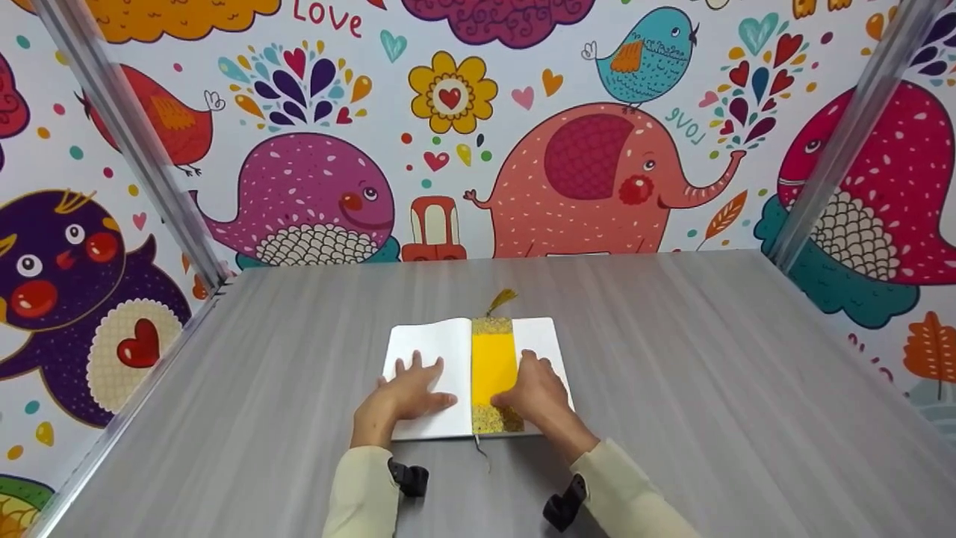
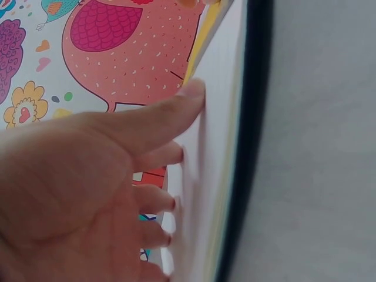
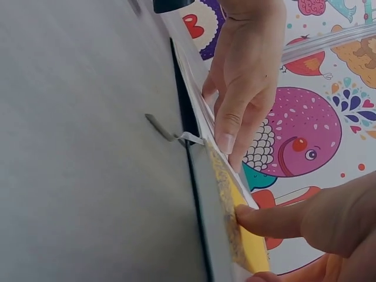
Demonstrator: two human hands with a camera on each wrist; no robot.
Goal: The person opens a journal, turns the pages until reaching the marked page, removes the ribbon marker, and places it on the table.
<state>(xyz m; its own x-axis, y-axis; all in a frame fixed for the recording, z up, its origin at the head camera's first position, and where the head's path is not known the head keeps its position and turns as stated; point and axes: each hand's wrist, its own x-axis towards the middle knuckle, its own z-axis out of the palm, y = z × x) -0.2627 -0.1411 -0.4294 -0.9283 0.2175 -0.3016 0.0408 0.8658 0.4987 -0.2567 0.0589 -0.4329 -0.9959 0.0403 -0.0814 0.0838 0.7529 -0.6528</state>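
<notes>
An open notebook (image 1: 433, 338) with blank white pages lies on the table. Along its right page, beside the fold, is a yellow bookmark (image 1: 494, 366) with glittery gold ends and a gold tassel (image 1: 503, 299) past the top edge. My left hand (image 1: 407, 394) rests on the left page, fingers spread. With its thumb on the bookmark's lower part, my right hand (image 1: 539, 388) presses on the right page, its other fingers beyond the bookmark's right edge. The left wrist view shows the left thumb (image 2: 158, 120) and fingertips against the page.
A thin ribbon (image 1: 482, 452) hangs out from the notebook's bottom edge onto the grey wood-grain table (image 1: 299, 373). Walls printed with cartoon animals (image 1: 582, 187) surround the table, with metal posts (image 1: 142, 142) at the corners. Black wrist cameras (image 1: 409, 478) sit on both sleeves.
</notes>
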